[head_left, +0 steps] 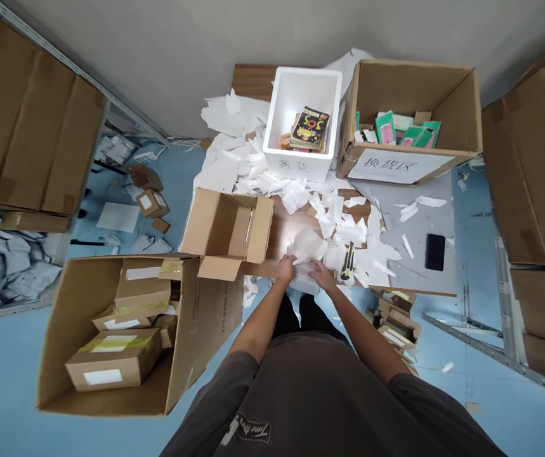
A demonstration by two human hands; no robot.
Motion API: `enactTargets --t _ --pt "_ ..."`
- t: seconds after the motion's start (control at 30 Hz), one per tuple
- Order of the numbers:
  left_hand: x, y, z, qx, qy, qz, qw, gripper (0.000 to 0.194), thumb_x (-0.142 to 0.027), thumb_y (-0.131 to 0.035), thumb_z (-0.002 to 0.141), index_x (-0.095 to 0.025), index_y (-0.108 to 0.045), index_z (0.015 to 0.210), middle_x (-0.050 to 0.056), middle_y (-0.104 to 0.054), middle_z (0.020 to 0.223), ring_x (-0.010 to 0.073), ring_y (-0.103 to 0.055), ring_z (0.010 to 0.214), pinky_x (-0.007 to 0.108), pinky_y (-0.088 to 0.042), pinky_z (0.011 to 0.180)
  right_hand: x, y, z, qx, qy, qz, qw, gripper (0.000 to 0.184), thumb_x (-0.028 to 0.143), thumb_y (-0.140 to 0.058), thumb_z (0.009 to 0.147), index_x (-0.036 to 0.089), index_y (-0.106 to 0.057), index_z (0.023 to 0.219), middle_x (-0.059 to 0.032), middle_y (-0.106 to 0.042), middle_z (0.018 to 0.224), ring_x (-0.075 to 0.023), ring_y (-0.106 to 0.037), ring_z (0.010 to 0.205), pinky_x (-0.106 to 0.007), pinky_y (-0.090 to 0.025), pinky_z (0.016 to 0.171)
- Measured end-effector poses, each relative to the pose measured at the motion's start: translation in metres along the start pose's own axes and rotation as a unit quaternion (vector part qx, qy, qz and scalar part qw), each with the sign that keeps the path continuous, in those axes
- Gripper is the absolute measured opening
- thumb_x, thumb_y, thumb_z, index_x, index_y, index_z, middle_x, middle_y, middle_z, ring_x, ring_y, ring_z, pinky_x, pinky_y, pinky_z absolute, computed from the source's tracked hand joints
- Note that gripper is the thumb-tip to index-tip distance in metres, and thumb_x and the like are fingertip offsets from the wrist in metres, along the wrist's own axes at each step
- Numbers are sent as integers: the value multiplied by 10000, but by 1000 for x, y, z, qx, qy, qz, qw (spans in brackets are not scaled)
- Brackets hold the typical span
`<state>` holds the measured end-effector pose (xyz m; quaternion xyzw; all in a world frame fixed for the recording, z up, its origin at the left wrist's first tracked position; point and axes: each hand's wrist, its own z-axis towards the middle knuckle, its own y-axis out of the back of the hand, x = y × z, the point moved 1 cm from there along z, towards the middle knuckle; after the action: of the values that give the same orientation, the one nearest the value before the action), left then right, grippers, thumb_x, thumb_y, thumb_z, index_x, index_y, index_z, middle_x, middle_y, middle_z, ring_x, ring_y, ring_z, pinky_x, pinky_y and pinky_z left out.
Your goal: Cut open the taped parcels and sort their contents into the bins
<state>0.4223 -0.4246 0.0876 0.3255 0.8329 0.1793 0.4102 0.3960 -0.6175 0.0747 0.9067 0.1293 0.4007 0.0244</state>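
Both my hands meet at the near edge of the wooden table [295, 222], gripping a white paper-wrapped bundle [306, 254]. My left hand [285, 268] holds its left side with fingers curled. My right hand [320, 274] holds its right side, fingers closed on the wrapping. A small open cardboard box [227, 231] sits empty just left of my hands. A yellow-and-black utility knife [347, 260] lies on the table right of my right hand.
Torn white paper [253, 165] litters the table. A white foam box [303, 120] holds books; a large carton [410, 120] holds green packs. A black phone [434, 251] lies on the grey board. A floor carton [120, 330] holds taped parcels. Shelves with cartons flank both sides.
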Motion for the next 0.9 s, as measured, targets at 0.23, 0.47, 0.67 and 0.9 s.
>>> enactTargets --t 0.23,0.47,0.67,0.9 --pt "-42 43 -46 -74 -160 -253 951 274 -215 -657 901 -202 -819 1122 113 -767 1166 287 -678 1142 485 -525 1103 82 -10 -36 51 13 208 977 576 562 -903 631 306 -684 1097 -47 -794 1144 -282 -777 1037 -442 -658 834" --pt "-39 144 -94 -78 -294 -270 914 475 -383 -770 915 -259 -784 1374 111 -761 1390 340 -670 1319 552 -466 1218 196 -53 -47 -8 169 258 951 413 474 -909 639 250 -707 921 -66 -802 881 -308 -782 890 -421 -644 761" --pt "56 269 -92 -223 -251 -110 935 472 -216 -691 932 -278 -767 1394 116 -741 1395 331 -619 1380 555 -427 1263 259 -156 -12 -28 259 121 958 618 461 -866 624 258 -675 1175 -98 -811 1163 -327 -756 1090 -479 -611 973" --pt "143 287 -73 -97 -181 121 971 710 -116 -890 718 -287 -756 1394 104 -464 1731 434 -259 1676 624 -299 1337 252 -259 28 60 147 -356 921 937 451 -906 642 155 -613 1482 -234 -628 1534 -429 -568 1461 -522 -461 1201"
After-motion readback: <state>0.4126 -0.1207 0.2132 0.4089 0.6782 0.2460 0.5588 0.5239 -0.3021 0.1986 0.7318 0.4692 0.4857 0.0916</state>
